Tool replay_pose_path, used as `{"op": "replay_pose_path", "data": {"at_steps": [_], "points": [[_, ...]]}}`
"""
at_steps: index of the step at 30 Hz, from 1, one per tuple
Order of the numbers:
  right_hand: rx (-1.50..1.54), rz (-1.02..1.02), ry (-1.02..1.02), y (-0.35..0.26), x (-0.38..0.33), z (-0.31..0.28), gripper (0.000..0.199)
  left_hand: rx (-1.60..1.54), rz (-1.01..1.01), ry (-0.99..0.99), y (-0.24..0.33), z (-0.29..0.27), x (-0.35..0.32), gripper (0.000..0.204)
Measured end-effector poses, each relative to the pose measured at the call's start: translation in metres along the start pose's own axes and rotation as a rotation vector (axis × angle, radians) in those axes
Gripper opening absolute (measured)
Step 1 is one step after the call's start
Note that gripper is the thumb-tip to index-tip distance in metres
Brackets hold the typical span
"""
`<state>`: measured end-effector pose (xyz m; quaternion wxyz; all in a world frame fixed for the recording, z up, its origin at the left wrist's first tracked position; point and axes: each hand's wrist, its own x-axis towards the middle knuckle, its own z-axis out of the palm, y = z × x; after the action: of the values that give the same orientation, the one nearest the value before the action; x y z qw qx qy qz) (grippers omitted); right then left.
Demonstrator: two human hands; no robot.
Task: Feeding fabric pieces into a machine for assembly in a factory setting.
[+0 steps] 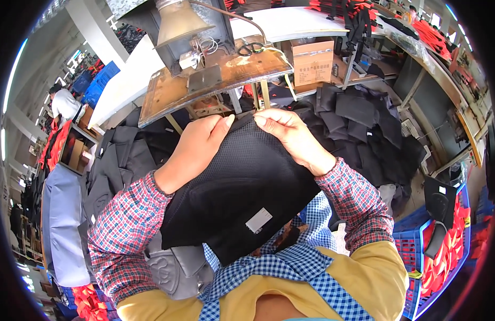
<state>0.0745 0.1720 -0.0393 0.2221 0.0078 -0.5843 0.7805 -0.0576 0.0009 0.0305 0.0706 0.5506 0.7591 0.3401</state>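
Note:
A black fabric panel, with a mesh-textured upper part and a white label low on its face, hangs before my chest. Its top edge is pinched between thumb and fingers of my left hand. A short way to the right, my right hand grips the same edge, thumb on top. The fingers behind the panel are hidden. Just beyond both hands stands a worn wooden machine table with black-handled scissors on it.
Piles of black panels lie to the right and more dark panels to the left. Grey padded pieces rest near my lap. A blue crate holds red pieces at right; a cardboard box stands behind the table. Another person sits far left.

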Motion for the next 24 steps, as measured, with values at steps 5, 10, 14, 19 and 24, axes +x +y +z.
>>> {"op": "replay_pose_path", "data": {"at_steps": [5, 10, 14, 19, 24], "points": [[-0.038, -0.006, -0.077, -0.006, -0.005, 0.001, 0.021, -0.045, -0.024, 0.022, -0.004, 0.004, -0.003, 0.04], [-0.113, -0.038, -0.085, -0.008, -0.009, 0.001, 0.02, -0.045, -0.044, 0.003, -0.007, 0.006, -0.003, 0.04], [-0.045, -0.004, -0.075, -0.004, -0.009, 0.002, 0.019, -0.068, -0.042, 0.011, -0.007, 0.01, -0.004, 0.041], [-0.086, -0.035, -0.005, 0.001, -0.01, 0.005, 0.017, -0.054, -0.076, -0.049, -0.005, 0.01, -0.006, 0.036], [-0.107, -0.09, 0.037, 0.014, -0.012, 0.005, 0.016, -0.032, 0.236, 0.081, 0.007, 0.022, -0.009, 0.023]]}}
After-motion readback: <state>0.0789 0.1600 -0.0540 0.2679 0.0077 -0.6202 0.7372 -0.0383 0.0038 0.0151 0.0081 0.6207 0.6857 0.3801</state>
